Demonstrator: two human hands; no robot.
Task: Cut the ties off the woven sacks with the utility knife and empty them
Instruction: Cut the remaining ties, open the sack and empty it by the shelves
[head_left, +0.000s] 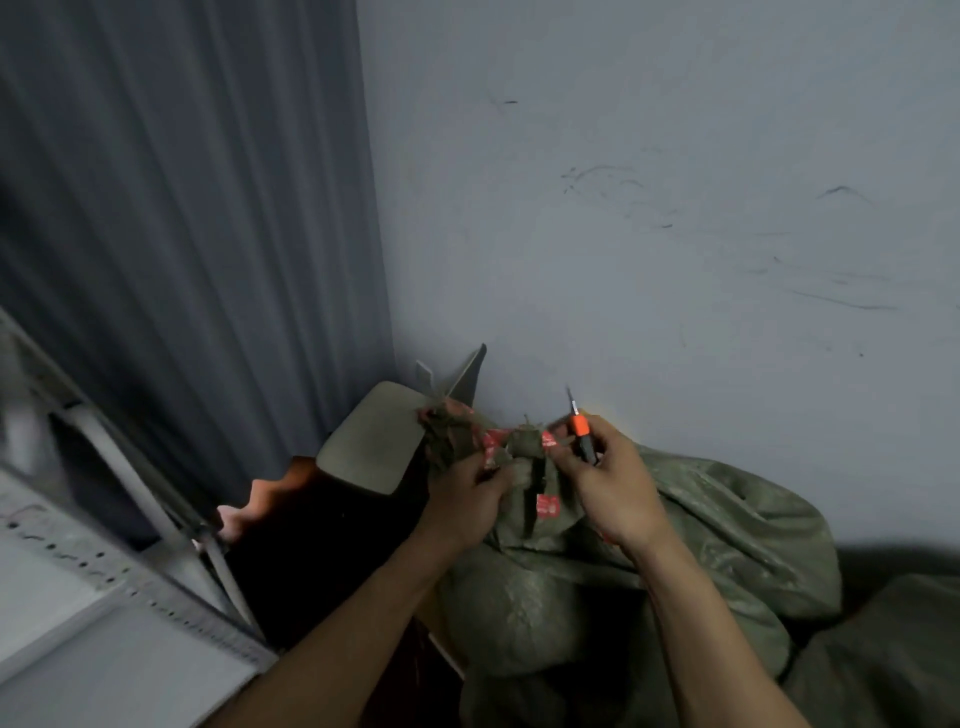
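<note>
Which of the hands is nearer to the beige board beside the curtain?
Left. The left hand grips the bunched neck of the sack just right of the beige board; the right hand, holding the utility knife, is farther right, beyond that neck.

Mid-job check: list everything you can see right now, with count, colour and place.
woven sacks: at least two, dull green, heaped centre to lower right
sack neck: one, green with red print, bunched, centre
utility knife: one, orange and black, blade up, beside the neck
curtain: one, grey-blue, left
wall: one, pale grey, scuffed, behind
metal rack: one, pale grey, lower left
flat panel: one, beige, in the corner behind the sacks
left hand: one, grips the sack neck
right hand: one, holds the utility knife
</note>
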